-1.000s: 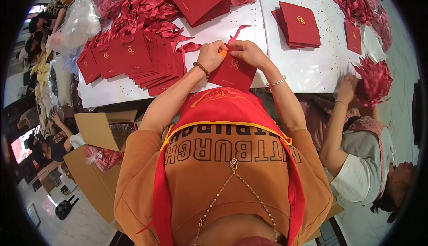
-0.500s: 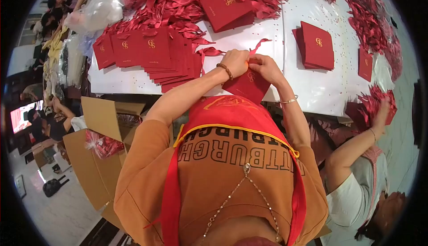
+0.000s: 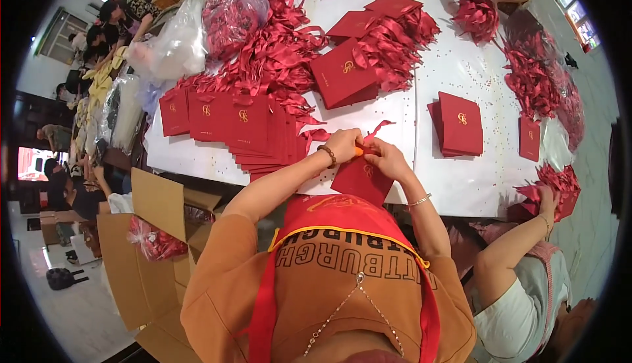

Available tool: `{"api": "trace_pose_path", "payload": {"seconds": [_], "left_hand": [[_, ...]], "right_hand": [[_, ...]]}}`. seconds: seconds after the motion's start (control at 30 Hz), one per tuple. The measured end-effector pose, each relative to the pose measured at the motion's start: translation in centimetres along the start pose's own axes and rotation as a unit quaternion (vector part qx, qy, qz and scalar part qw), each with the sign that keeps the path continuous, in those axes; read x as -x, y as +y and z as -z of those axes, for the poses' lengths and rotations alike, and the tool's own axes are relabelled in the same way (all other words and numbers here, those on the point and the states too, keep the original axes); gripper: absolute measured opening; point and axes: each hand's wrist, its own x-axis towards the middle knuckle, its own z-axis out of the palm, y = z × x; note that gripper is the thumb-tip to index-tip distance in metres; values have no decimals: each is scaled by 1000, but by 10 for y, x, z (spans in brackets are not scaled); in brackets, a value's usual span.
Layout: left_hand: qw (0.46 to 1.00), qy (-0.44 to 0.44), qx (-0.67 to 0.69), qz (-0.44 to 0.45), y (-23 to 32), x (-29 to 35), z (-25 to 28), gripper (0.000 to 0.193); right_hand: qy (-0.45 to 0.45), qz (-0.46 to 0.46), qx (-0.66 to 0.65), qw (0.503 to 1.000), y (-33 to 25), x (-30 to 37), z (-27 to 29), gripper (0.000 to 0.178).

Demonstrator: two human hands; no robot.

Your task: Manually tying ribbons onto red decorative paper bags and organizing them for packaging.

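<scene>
Item 1, qty 1: flat rectangular red paper-type bag w/ gold print point(image 3: 362, 182), lying tilted at near edge of white speckled tabletop point(image 3: 447, 195), just in front of person's red cloth apron w/ yellow trim point(image 3: 309, 215)

Hands: bare left hand point(image 3: 343, 146) and bare right hand point(image 3: 390, 160) are both gripping bag's top edge, nearly touching; small orange item point(image 3: 359, 151) is showing at left hand, ID can't tell; thin red satin ribbon point(image 3: 380, 127) is sticking up just past hands, which hand is pinching it can't tell

Risks (judgement): ribbon poss slipping loose, cause = slick satin; bag's top poss creasing, cause = uneven pinch on thin stock; fanned stack of flat red bags point(image 3: 253, 126) poss sliding out of line, cause = left forearm point(image 3: 270, 188) passing close by

Containers: open brown cardboard carton point(image 3: 158, 195), to person's left, is holding clear plastic pkg w/ red contents point(image 3: 157, 238), type can't tell; rounded clear plastic bag point(image 3: 232, 17), back left, is bulging w/ red stuff, prob ribbons; crumpled whitish plastic bag point(image 3: 172, 44) is sitting beside it, contents can't tell
</scene>
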Motion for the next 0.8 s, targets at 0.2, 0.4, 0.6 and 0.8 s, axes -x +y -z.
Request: {"api": "trace_pose_path", "payload": {"seconds": [0.2, 0.4, 0.6, 0.8], "left_hand": [[944, 78, -278, -161, -6, 1, 8, 22], [963, -263, 51, -29, -35, -29, 25, 31], [941, -313, -107, -75, -14, -39, 34, 18], [994, -58, -63, -64, -24, -36, 3, 17]], "right_hand": [[134, 116, 314, 933, -19, 17, -12, 10], [131, 170, 314, 925, -28, 19, -13, 13], [119, 230, 353, 899, -38, 24, -21, 9], [104, 224, 330, 911, -32, 25, -16, 11]]}}
